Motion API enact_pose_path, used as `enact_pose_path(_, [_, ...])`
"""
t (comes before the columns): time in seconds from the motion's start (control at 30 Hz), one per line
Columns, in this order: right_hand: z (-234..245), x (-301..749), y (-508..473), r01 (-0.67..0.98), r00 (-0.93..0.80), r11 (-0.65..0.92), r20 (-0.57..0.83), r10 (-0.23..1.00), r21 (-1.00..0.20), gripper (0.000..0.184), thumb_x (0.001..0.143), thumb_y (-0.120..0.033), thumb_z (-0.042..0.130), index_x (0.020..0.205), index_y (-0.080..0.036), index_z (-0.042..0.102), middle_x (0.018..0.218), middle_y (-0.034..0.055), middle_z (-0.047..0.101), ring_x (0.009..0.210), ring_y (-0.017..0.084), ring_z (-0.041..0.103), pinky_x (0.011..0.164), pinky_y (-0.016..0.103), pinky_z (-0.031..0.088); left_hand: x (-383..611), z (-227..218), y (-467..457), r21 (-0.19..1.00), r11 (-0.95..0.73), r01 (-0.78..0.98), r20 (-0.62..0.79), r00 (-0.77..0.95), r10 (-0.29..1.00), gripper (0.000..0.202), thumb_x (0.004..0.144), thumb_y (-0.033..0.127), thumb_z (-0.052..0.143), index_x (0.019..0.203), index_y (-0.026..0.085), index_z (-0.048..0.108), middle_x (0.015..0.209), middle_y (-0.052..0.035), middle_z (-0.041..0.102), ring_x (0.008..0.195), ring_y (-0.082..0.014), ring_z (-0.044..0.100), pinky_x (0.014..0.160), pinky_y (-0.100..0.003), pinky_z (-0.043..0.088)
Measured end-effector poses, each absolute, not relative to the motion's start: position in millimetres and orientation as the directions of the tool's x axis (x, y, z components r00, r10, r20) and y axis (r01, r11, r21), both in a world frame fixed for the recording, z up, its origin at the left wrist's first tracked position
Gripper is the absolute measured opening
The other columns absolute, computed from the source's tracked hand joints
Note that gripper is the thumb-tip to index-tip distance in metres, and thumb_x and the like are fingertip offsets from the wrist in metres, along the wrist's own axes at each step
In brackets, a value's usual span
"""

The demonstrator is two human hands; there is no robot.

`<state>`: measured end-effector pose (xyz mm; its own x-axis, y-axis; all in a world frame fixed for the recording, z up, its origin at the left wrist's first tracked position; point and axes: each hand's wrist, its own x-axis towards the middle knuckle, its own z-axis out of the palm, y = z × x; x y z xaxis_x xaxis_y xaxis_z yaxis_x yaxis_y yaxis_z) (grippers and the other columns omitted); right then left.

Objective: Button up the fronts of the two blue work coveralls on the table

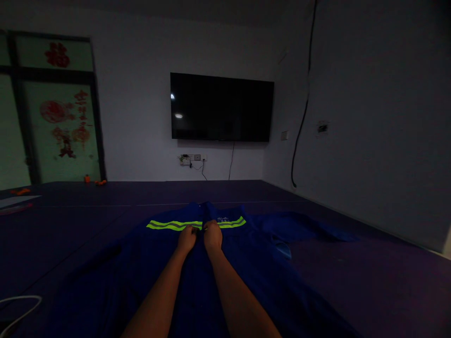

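Note:
A dark blue work jacket (246, 253) with a yellow-green reflective stripe across the chest lies spread out, its collar toward the far side. One sleeve stretches out to the right. My left hand (188, 237) is closed at the front opening, just below the stripe, with its fingers pinched on the jacket's edge. Right beside it, my right hand (213, 234) is closed on the other side of the front opening, over the stripe. Small white lettering shows above the stripe on the right. The fingertips and any fastener between them are too dark to make out.
The jacket lies on a wide purple surface (369, 281). Small orange objects (100, 182) sit at its far left edge, and a white cable (24, 298) curls at the near left. A television (221, 108) hangs on the far wall; a black cable (299, 136) hangs down the right wall.

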<state>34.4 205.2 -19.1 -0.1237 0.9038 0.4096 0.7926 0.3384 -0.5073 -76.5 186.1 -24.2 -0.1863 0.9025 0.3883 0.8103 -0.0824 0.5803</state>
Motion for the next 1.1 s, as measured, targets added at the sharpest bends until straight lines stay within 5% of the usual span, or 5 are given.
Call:
enact_pose_path(0.23, [-21, 38, 197, 0.703, -0.031, 0.357, 0.474, 0.88, -0.616, 0.039, 0.078, -0.003, 0.033, 0.103, -0.012, 0.061, 0.105, 0.0102, 0.06, 0.099, 0.015, 0.054, 0.086, 0.02, 0.039, -78, -26, 174, 0.741, -0.148, 0.655, 0.485, -0.369, 0.793, 0.022, 0.077, 0.014, 0.047, 0.091, 0.014, 0.064, 0.092, -0.0061, 0.066, 0.086, -0.0143, 0.06, 0.077, -0.026, 0.045])
enact_pose_path(0.37, [-26, 41, 171, 0.7, -0.14, 0.418, 0.463, 0.875, -0.579, 0.044, 0.075, 0.001, 0.034, 0.11, -0.011, 0.058, 0.111, 0.0099, 0.059, 0.106, 0.014, 0.051, 0.093, 0.021, 0.035, -74, -26, 145, 0.818, -0.059, 0.572, 0.324, -0.374, 0.869, 0.023, 0.077, 0.029, 0.05, 0.083, 0.013, 0.065, 0.08, -0.0053, 0.068, 0.077, -0.016, 0.062, 0.068, -0.025, 0.046])
enact_pose_path(0.53, [-34, 54, 133, 0.672, -0.323, 0.489, 0.374, 0.869, -0.556, 0.039, 0.074, -0.002, 0.042, 0.104, -0.015, 0.063, 0.113, 0.0075, 0.059, 0.107, 0.015, 0.052, 0.093, 0.022, 0.036, -62, -33, 96, 0.909, -0.01, 0.417, 0.197, -0.409, 0.891, 0.028, 0.079, 0.025, 0.048, 0.099, 0.012, 0.062, 0.092, -0.0075, 0.068, 0.081, -0.0146, 0.063, 0.067, -0.022, 0.047])
enact_pose_path(0.87, [-37, 64, 96, 0.651, -0.314, 0.489, 0.381, 0.87, -0.58, 0.033, 0.077, -0.008, 0.044, 0.102, -0.013, 0.064, 0.12, 0.011, 0.054, 0.11, 0.017, 0.05, 0.093, 0.022, 0.036, -42, -39, 78, 0.692, -0.094, 0.716, 0.463, -0.341, 0.818, 0.028, 0.074, 0.002, 0.04, 0.076, 0.012, 0.066, 0.088, -0.0077, 0.065, 0.086, -0.0134, 0.059, 0.081, -0.025, 0.044])
enact_pose_path(1.1, [-34, 61, 100, 0.587, -0.291, 0.481, 0.385, 0.876, -0.651, 0.027, 0.075, -0.007, 0.047, 0.089, -0.017, 0.068, 0.106, 0.0065, 0.062, 0.102, 0.016, 0.055, 0.089, 0.02, 0.038, -42, -41, 79, 0.578, -0.032, 0.815, 0.496, -0.32, 0.807, 0.019, 0.075, 0.008, 0.047, 0.077, 0.01, 0.065, 0.099, -0.0126, 0.058, 0.097, -0.0185, 0.053, 0.087, -0.031, 0.042])
